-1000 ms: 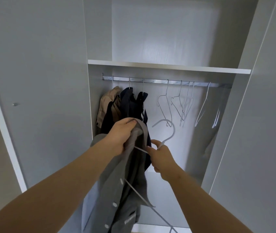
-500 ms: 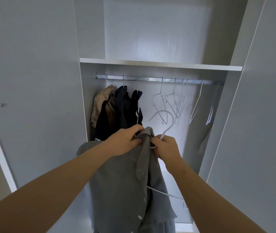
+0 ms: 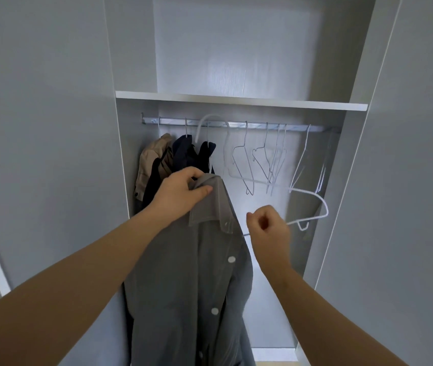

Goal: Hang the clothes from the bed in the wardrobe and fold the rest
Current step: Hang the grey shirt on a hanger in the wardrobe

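A grey button-up shirt point(image 3: 196, 273) hangs in front of the open wardrobe. My left hand point(image 3: 181, 192) grips it at the collar. A white wire hanger point(image 3: 322, 204) runs through the shirt; its hook arches at the rail point(image 3: 257, 126) and its right shoulder sticks out bare to the right. My right hand point(image 3: 268, 229) is curled on the hanger's lower bar, just right of the shirt. Whether the hook rests on the rail I cannot tell.
On the rail's left hang a beige garment point(image 3: 152, 159) and dark navy garments point(image 3: 183, 154). Several empty wire hangers point(image 3: 270, 159) dangle to the right. A shelf point(image 3: 236, 100) sits above the rail. Grey doors stand open on both sides.
The shirt and hanger rose toward the rail, and the hook now sits at rail height. My right hand dropped from the hanger's neck to its lower bar.
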`<state>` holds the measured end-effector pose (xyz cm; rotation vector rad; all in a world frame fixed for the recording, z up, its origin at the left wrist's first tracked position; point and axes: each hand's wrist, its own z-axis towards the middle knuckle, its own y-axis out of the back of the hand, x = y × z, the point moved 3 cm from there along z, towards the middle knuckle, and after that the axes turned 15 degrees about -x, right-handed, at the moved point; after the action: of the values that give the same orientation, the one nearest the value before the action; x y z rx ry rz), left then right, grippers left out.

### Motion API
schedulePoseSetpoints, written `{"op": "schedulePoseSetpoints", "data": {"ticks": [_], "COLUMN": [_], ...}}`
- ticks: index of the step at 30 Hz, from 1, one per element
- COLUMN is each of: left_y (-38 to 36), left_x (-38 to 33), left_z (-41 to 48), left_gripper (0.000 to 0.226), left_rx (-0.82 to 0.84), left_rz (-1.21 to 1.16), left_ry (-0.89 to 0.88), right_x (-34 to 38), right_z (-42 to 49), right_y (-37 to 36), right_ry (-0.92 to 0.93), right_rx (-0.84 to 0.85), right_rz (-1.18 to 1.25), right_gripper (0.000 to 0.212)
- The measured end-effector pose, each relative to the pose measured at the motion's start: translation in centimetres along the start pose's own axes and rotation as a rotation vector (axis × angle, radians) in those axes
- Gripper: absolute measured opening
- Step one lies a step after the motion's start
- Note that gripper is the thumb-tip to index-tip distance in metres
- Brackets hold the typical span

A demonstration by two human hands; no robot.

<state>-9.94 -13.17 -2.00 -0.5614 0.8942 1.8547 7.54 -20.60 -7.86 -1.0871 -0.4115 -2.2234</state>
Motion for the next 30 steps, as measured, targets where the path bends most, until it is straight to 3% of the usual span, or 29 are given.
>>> {"op": "schedulePoseSetpoints", "data": {"ticks": [3, 6, 8, 11, 13, 16, 18, 21, 26, 30], "left_y": [0.7, 1.9, 3.0, 4.1, 4.7, 5.7, 6.6, 7.9, 10.2, 10.8], "left_x": [-0.9, -1.7, -2.1, -2.6, -2.7, -2.5, -2.3, -1.5, 0.5, 1.5], "left_z": [0.6, 1.0, 1.3, 1.2, 1.2, 1.3, 1.5, 1.8, 2.2, 2.1], "left_gripper": [0.017, 0.019, 0.022, 0.024, 0.022, 0.019, 0.021, 0.024, 0.032, 0.030], "left_rx": [-0.049, -0.115, -0.128, -0.047, -0.016, -0.035, -0.072, -0.102, -0.095, -0.054], "left_rz": [-0.066, -0.144, -0.236, -0.318, -0.294, -0.299, -0.312, -0.290, -0.204, -0.109], "left_ry": [0.005, -0.004, 0.014, 0.042, 0.032, 0.002, -0.020, -0.051, -0.100, -0.116], "right_x": [-1.5, -3.1, -3.5, -3.1, -2.5, -2.8, -3.7, -4.5, -5.5, -5.6], "right_z": [-0.6, -0.7, -0.7, -1.1, -1.8, -2.8, -3.3, -2.7, 0.6, 1.8], "right_y": [-1.5, -1.6, -1.7, -3.1, -3.8, -3.9, -3.8, -3.5, -2.0, -0.8], "right_ry": [-0.129, -0.225, -0.245, -0.325, -0.364, -0.319, -0.291, -0.267, -0.431, -0.595], "right_rx": [0.307, 0.263, 0.236, 0.476, 0.703, 0.905, 0.959, 0.839, 0.395, 0.303], "right_rz": [-0.211, -0.369, -0.315, -0.073, -0.031, -0.218, -0.370, -0.385, -0.156, 0.037], "right_gripper": [0.017, 0.015, 0.012, 0.033, 0.026, 0.011, 0.023, 0.018, 0.019, 0.018]}}
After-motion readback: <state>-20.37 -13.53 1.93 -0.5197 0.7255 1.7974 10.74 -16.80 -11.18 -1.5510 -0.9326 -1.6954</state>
